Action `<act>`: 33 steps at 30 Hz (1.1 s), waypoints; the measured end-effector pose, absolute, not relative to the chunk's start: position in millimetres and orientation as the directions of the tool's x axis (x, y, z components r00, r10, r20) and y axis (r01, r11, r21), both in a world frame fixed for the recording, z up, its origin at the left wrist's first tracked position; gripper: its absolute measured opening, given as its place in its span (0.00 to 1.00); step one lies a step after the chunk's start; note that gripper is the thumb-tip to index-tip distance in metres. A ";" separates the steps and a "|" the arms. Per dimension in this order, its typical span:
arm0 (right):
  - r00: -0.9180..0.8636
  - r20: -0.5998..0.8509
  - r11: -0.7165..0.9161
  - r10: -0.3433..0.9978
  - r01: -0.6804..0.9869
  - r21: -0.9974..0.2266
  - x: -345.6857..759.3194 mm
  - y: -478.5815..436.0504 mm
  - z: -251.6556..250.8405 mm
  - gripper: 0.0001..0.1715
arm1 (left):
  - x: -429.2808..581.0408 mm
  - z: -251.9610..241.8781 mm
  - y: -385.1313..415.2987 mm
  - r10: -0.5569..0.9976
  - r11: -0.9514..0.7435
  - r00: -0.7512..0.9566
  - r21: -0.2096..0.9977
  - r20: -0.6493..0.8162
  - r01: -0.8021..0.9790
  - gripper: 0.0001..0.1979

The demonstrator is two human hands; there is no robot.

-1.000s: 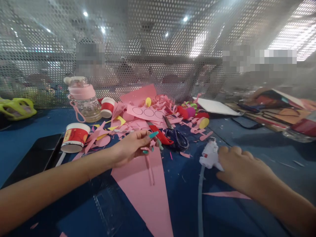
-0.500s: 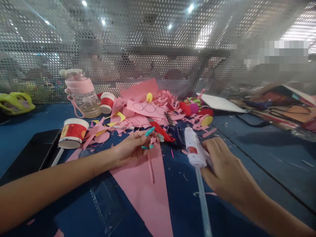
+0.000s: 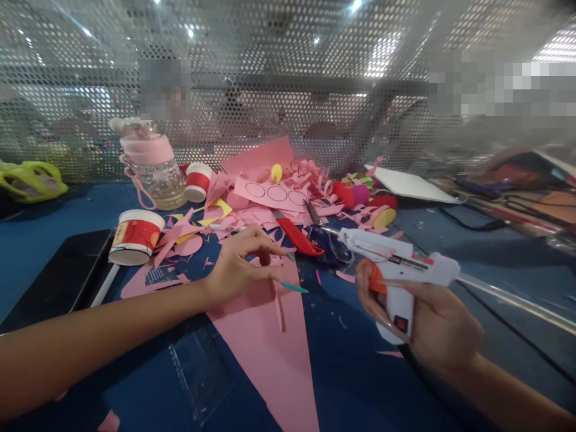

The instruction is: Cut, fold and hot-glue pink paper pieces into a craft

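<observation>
Over a long pink paper sheet (image 3: 279,360) rests my left hand (image 3: 240,264), its thumb and forefinger apart with nothing visible between their tips. Its other fingers are largely hidden behind. A narrow pink paper strip (image 3: 279,306) runs from beside those fingers down along the sheet. At the right, my right hand (image 3: 443,324) grips a white hot glue gun (image 3: 398,264) by the handle, fingers at the orange trigger. The gun's nozzle points left, close to scissors (image 3: 315,216) with dark blue handles. A clear glue stick (image 3: 517,300) sticks out of its back.
A red cutter (image 3: 299,237) lies near pink paper scraps (image 3: 252,216) and a paper strip with drawn circles (image 3: 270,195). At left are paper cups (image 3: 137,237), a water bottle (image 3: 148,168) and a black phone-like slab (image 3: 58,276). Perforated metal mesh (image 3: 270,90) rises behind.
My right hand has turned the glue gun from pointing away to pointing left. My left hand has rotated and its thumb and forefinger have spread; the small pink piece at its fingertips is out of sight.
</observation>
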State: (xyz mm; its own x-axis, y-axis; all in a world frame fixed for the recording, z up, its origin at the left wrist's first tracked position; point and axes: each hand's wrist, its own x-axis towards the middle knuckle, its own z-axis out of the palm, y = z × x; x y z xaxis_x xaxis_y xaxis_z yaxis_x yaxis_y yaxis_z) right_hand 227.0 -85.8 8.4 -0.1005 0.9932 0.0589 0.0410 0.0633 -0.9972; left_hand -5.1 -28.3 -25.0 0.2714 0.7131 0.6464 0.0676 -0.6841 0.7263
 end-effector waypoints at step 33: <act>-0.289 -0.304 -0.288 0.908 0.099 -0.953 226.9 -106.7 -18.4 0.29 | 6.9 -18.9 -38.5 0.922 0.011 0.379 0.971 0.083 -0.239 0.12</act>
State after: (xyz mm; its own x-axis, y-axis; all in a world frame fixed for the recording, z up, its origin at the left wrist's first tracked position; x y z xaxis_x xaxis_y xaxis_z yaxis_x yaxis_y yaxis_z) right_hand 226.9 -106.7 -18.4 -0.2894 0.9076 -0.3043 0.0991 -0.2878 -0.9526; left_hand 6.9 -38.5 -18.9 0.3793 0.9216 0.0829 -0.2386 0.0108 0.9711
